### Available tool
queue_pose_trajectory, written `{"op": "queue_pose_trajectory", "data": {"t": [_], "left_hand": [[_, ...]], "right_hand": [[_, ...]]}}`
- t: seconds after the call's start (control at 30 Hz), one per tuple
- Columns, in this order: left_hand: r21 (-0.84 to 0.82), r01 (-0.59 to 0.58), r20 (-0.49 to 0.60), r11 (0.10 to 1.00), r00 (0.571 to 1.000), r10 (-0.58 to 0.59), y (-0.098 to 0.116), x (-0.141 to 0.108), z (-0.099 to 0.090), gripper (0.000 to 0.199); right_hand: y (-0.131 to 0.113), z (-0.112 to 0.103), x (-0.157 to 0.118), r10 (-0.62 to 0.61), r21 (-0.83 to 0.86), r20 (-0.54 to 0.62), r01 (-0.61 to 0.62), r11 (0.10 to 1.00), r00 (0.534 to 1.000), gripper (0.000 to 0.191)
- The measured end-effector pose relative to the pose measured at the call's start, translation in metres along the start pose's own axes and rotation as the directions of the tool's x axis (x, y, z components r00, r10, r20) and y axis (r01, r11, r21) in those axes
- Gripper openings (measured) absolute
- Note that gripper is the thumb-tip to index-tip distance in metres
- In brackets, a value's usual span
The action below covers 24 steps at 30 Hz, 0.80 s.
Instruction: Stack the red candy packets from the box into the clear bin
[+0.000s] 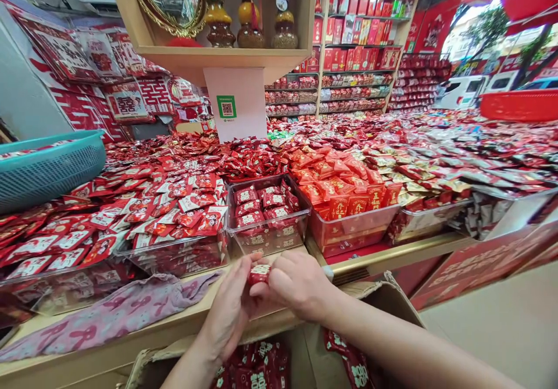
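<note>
A small red packet (260, 273) with pale lettering is between my two hands, in front of the clear bin (269, 235) that holds rows of similar red packets. My right hand (299, 281) has its fingers curled round the packet's right side. My left hand (233, 302) is at the packet's left side, its fingers fairly straight and close together, touching it. Below my hands is an open cardboard box (305, 348) with more red packets (257, 366) inside.
A pink patterned cloth (113, 319) lies along the counter's front edge at left. Bins of red packets (174, 203) and orange-red packets (344, 185) flank the clear bin. A teal basket (52, 165) stands far left; a wooden display shelf (226, 57) overhangs the back.
</note>
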<state>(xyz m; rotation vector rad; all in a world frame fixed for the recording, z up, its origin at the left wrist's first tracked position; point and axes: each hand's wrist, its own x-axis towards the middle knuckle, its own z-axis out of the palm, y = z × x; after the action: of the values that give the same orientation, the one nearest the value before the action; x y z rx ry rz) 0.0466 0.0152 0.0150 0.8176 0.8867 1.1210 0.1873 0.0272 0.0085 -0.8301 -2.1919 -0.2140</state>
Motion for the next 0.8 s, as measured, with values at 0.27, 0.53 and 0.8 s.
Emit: {"op": "queue_pose_trajectory", "data": {"t": [0.27, 0.53, 0.8], "left_hand": [[0.002, -0.209, 0.016, 0.978, 0.978, 0.209, 0.002, -0.003, 0.005, 0.048], [0.069, -0.110, 0.061, 0.991, 0.992, 0.106, -0.005, 0.002, 0.002, 0.040], [0.140, -0.137, 0.007, 0.981, 0.990, 0.137, -0.011, 0.002, -0.003, 0.029]], "right_hand": [[-0.005, 0.010, -0.010, 0.528, 0.810, 0.374, -0.545, 0.214, 0.763, 0.047], [0.002, 0.010, -0.016, 0.633, 0.858, 0.363, -0.511, 0.060, 0.684, 0.036], [0.006, -0.001, -0.013, 0.589, 0.843, 0.449, -0.537, -0.029, 0.672, 0.037]]}}
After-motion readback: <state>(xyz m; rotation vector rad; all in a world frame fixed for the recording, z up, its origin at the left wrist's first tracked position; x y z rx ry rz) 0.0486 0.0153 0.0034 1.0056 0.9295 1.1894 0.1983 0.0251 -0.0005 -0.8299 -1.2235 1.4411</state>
